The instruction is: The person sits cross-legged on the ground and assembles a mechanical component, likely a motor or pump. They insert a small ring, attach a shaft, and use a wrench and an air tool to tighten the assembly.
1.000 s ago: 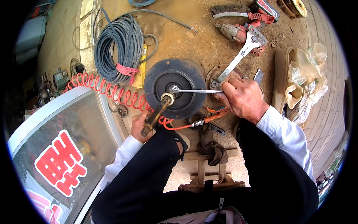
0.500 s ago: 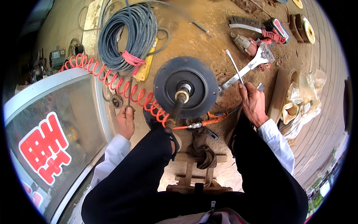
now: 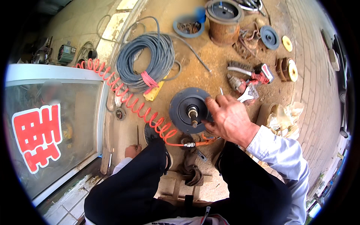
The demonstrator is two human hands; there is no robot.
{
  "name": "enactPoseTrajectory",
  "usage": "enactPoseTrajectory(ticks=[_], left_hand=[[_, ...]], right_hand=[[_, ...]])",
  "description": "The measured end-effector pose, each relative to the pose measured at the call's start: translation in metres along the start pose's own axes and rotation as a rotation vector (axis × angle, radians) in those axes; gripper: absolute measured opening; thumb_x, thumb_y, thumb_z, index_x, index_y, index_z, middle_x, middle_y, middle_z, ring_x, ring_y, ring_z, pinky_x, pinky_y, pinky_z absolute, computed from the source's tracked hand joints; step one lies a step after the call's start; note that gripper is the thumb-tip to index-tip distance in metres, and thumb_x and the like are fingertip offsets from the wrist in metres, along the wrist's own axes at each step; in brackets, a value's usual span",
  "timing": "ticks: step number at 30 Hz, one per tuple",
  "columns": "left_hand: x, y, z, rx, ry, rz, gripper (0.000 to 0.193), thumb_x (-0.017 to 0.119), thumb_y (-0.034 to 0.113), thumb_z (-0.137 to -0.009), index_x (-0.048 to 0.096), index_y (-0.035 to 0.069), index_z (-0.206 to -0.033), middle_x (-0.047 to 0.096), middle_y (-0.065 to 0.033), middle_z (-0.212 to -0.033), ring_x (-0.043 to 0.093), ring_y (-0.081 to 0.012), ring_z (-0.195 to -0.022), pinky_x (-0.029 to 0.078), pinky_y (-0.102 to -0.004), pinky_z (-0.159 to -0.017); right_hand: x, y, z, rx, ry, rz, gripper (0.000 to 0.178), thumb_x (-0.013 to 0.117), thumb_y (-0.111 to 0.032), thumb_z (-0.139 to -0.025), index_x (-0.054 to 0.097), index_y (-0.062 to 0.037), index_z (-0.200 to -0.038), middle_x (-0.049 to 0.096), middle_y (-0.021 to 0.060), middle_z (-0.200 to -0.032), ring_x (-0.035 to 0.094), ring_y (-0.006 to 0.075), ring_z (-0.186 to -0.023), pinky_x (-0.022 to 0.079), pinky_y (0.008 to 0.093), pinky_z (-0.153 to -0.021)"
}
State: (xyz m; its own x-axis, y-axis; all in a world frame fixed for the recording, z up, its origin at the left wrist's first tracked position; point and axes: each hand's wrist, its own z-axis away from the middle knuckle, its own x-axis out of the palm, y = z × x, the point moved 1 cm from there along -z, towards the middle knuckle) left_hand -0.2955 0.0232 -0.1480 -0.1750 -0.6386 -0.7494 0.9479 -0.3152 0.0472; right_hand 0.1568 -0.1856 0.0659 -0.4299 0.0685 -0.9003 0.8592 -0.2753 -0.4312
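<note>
A round black flanged disc (image 3: 176,116) with a threaded shaft (image 3: 193,116) rising from its middle stands between my knees. Its right rim is under my right hand (image 3: 234,120), thumb and fingers curled at the edge; the exact contact is partly hidden. The light end of a thin metal rod (image 3: 221,91) shows just beyond those fingers. Down beside my left leg, my left hand (image 3: 133,150) is closed around a slim dark rod (image 3: 138,134) that points away from me. A long flat metal tool (image 3: 249,93) lies past my right hand.
A coiled red air hose (image 3: 131,103) runs to an orange air gun (image 3: 206,141). Beyond lie a grey hose coil (image 3: 144,62), a red cordless drill (image 3: 240,84), a brush (image 3: 240,68) and a rusty drum (image 3: 224,32). A glass door (image 3: 78,138) stands at left.
My right hand has moved left from the thin metal rod onto the disc's rim. My left hand is lower in view, still holding its rod. The view has shifted, showing more of the far ground.
</note>
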Motion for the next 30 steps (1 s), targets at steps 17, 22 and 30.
enactPoseTrajectory(ticks=[17, 22, 30], left_hand=[[-0.402, 0.223, 0.238, 1.086, 0.498, 1.283, 0.030, 0.053, 0.025, -0.102, 0.062, 0.002, -0.119, 0.067, -0.0121, -0.115, 0.062, -0.0203, -0.107, 0.048, -0.0364, -0.098], [-0.258, 0.292, 0.206, 0.729, -0.004, 1.220, 0.055, 0.060, 0.032, -0.099, 0.048, -0.006, -0.136, 0.058, -0.0141, -0.130, 0.054, -0.0232, -0.122, 0.040, -0.0332, -0.105], [-0.152, 0.315, 0.154, 0.523, -0.435, 1.226, 0.066, 0.058, 0.054, -0.095, 0.051, 0.001, -0.134, 0.060, -0.0089, -0.127, 0.055, -0.0209, -0.118, 0.041, -0.0354, -0.102]], right_hand=[[-0.026, -0.022, 0.018, 0.948, 0.156, -1.066, 0.071, 0.050, -0.059, -0.095, 0.064, 0.0097, -0.108, 0.067, 0.0202, -0.080, 0.067, 0.0279, -0.062, 0.055, 0.0380, -0.053], [0.022, -0.065, 0.016, 1.046, 0.103, -1.608, 0.078, 0.049, -0.065, -0.094, 0.045, -0.0037, -0.142, 0.061, 0.0284, -0.118, 0.066, 0.0383, -0.096, 0.057, 0.0491, -0.081], [0.064, -0.070, 0.013, 1.013, 0.298, -1.805, 0.060, 0.059, -0.054, -0.094, 0.057, -0.0006, -0.122, 0.067, 0.0132, -0.101, 0.066, 0.0206, -0.073, 0.055, 0.0336, -0.063]])
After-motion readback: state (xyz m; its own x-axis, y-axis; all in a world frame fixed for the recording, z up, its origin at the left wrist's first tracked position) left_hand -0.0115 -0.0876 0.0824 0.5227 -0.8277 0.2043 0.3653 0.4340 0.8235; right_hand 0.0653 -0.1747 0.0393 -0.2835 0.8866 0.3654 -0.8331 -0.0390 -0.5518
